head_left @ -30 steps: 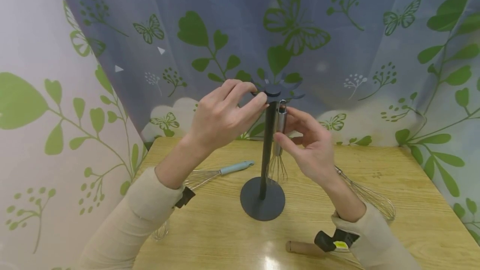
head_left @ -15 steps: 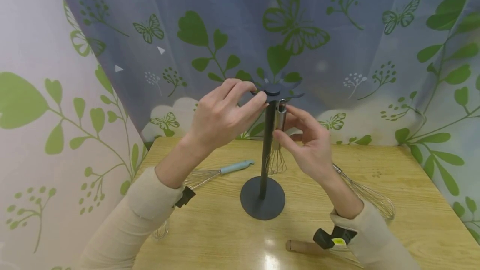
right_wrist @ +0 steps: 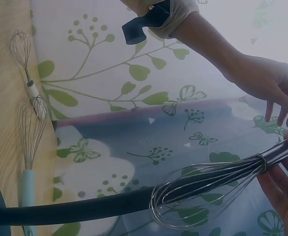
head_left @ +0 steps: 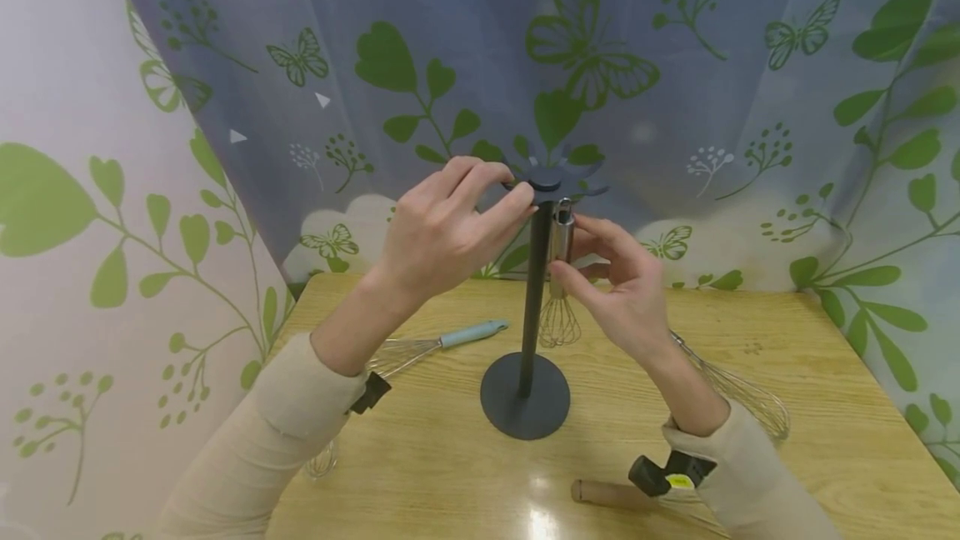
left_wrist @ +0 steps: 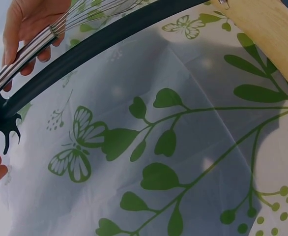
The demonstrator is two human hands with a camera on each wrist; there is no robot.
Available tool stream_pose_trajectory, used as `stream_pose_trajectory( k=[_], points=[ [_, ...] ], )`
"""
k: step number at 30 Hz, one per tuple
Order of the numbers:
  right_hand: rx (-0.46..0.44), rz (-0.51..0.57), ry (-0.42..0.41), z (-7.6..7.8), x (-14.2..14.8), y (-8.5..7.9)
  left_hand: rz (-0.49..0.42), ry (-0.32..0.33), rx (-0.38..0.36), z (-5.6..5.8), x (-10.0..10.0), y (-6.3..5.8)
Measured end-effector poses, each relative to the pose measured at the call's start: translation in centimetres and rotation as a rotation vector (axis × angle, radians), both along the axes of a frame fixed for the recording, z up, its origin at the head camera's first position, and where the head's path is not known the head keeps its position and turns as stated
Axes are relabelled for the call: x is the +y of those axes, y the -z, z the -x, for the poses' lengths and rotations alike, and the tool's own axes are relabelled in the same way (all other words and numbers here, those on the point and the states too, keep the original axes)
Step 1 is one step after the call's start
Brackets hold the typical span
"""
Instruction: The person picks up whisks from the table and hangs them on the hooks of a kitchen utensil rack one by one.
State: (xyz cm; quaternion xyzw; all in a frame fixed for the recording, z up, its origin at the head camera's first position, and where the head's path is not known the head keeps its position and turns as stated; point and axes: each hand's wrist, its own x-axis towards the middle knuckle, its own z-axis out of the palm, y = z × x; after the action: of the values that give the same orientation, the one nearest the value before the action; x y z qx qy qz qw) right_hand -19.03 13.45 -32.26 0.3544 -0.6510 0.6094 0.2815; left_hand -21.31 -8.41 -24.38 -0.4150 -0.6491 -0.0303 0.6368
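Observation:
A dark utensil stand (head_left: 534, 298) rises from its round base, with a ring of hooks at the top. My left hand (head_left: 450, 227) pinches the left side of that ring between thumb and fingers. Beside the pole, my right hand (head_left: 618, 290) grips a steel whisk (head_left: 562, 244) by its handle, wires down. The whisk's hanging loop is just below the hooks; from the head view I cannot tell whether it touches one. In the left wrist view the whisk handle (left_wrist: 23, 61) lies close to the hooks. The right wrist view shows its wire balloon (right_wrist: 203, 189) alongside the pole.
On the wooden table (head_left: 435, 482), a whisk with a light blue handle (head_left: 472, 333) lies left of the base. Another whisk (head_left: 738, 390) lies at the right, a brown-handled one (head_left: 611, 495) in front. A white-handled whisk (right_wrist: 21, 49) is partly hidden by the left arm in the head view.
The whisk's wire end has risen slightly and swung a little to the right, its handle tilting in my right hand. My left hand stays on the hook ring.

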Motion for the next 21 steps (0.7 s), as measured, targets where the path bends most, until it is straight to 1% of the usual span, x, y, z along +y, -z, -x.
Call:
stream_pose_trajectory(
  k=[5, 12, 17, 21],
  points=[
    [0.0, -0.033, 0.026, -0.2, 0.2, 0.0, 0.002, -0.004, 0.0, 0.0, 0.0, 0.0],
    [-0.021, -0.097, 0.032, -0.6, 0.8, 0.2, 0.009, -0.001, -0.018, -0.1, -0.2, 0.1],
    [-0.044, -0.102, 0.044, -0.9, 1.5, 0.4, 0.012, 0.0, -0.018, -0.1, -0.2, 0.1],
    [-0.037, -0.087, 0.048, -1.1, 1.8, 0.7, 0.008, -0.002, -0.013, -0.1, -0.1, 0.0]
  ],
)
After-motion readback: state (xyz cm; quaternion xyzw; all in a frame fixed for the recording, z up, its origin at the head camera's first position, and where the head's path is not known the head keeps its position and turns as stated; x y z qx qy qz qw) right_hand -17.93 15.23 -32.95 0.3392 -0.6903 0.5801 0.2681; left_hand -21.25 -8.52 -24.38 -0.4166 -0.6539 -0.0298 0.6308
